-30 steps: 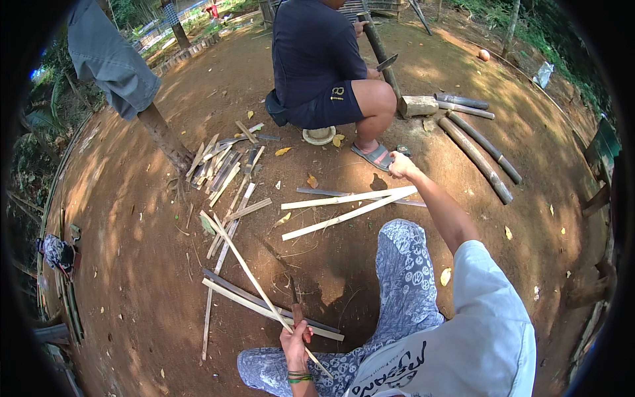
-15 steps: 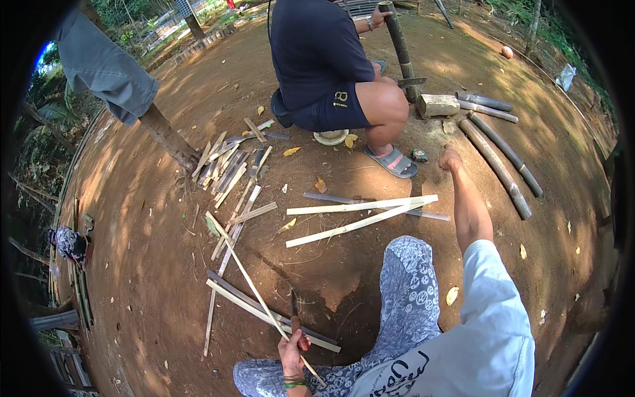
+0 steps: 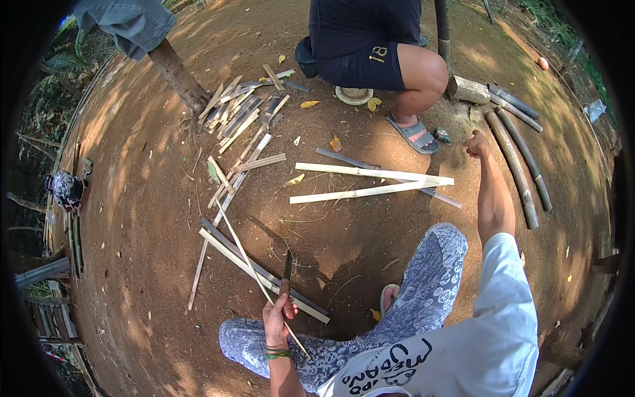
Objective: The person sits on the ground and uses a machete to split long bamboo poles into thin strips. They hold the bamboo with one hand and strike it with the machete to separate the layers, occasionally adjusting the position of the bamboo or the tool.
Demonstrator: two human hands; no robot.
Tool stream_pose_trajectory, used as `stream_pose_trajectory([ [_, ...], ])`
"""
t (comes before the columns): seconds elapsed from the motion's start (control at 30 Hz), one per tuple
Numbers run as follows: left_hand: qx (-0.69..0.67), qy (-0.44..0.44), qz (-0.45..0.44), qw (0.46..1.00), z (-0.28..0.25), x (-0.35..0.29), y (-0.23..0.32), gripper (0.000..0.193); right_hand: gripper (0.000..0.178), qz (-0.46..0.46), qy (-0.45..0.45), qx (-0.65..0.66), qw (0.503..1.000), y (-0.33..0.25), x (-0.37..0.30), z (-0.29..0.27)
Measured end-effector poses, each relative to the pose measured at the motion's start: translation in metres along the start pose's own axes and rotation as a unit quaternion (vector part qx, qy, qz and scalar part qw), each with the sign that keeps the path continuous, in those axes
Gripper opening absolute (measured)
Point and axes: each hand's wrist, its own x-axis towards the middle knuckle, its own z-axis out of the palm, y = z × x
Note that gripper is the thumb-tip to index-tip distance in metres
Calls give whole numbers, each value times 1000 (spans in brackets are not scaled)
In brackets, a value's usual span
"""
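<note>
My left hand [image 3: 276, 316], low in the view above my bent leg, is closed around a knife [image 3: 288, 266] and a long thin bamboo strip [image 3: 237, 238]. The knife has a brown handle and a dark blade pointing away from me. Across the palm, the strip slants from the far left down to my lap. My right arm is stretched far forward to the right. Its hand [image 3: 476, 144] looks curled with a finger extended, above the ground near a small dark object [image 3: 442, 135]; nothing shows in it. Two wider split bamboo pieces [image 3: 235, 255] lie beyond my left hand.
Another person [image 3: 360, 53] squats ahead in dark clothes and sandals. Pale split bamboo strips [image 3: 370, 192] lie between us. A pile of short pieces [image 3: 235, 116] is at far left beside a post [image 3: 180, 81]. Bamboo poles [image 3: 512, 169] and a log [image 3: 469, 90] lie right.
The view has tilted and shifted, so the other person's hand and blade have left the picture. My left hand keeps the knife and strip; my right arm stays stretched forward.
</note>
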Motion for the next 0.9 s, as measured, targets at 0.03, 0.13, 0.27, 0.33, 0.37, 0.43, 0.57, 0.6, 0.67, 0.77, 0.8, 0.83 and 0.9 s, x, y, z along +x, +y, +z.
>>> stream_pose_trajectory([
  [0.03,2,-2,0,1000,-3,2,-2,26,48,-2,-1,-2,1000,3,2,-1],
  [0.13,-1,8,2,1000,-7,1,-3,26,40,8,-5,4,1000,1,5,7],
  [0.27,-26,16,-7,1000,-6,7,-8,26,25,5,-4,-7,1000,3,11,4],
  [0.33,-35,45,2,998,-14,4,-8,27,24,10,-31,-18,999,-12,5,26],
  [0.37,-37,52,0,998,-17,2,-8,27,24,14,-43,-24,999,-17,5,33],
  [0.43,-49,31,-6,998,-8,8,-8,27,22,33,-24,-28,999,-4,9,9],
  [0.57,-50,38,-1,998,-9,5,-6,26,24,34,-37,-4,999,-8,3,22],
  [0.6,-41,35,-5,999,-10,4,-6,25,26,33,-45,-1,998,-9,3,25],
  [0.67,-47,35,-5,998,-9,3,-4,24,28,30,-54,0,998,-4,6,28],
  [0.77,-59,37,-7,998,-8,6,-6,24,31,27,-55,-14,998,7,21,33],
  [0.8,-59,35,-8,998,-7,6,-5,24,33,23,-52,-23,998,13,27,33],
  [0.83,-60,33,-9,998,-6,7,-4,25,35,20,-48,-33,998,21,33,30],
  [0.9,-50,41,-9,998,-8,7,-2,27,46,30,-31,-66,997,20,31,35],
])
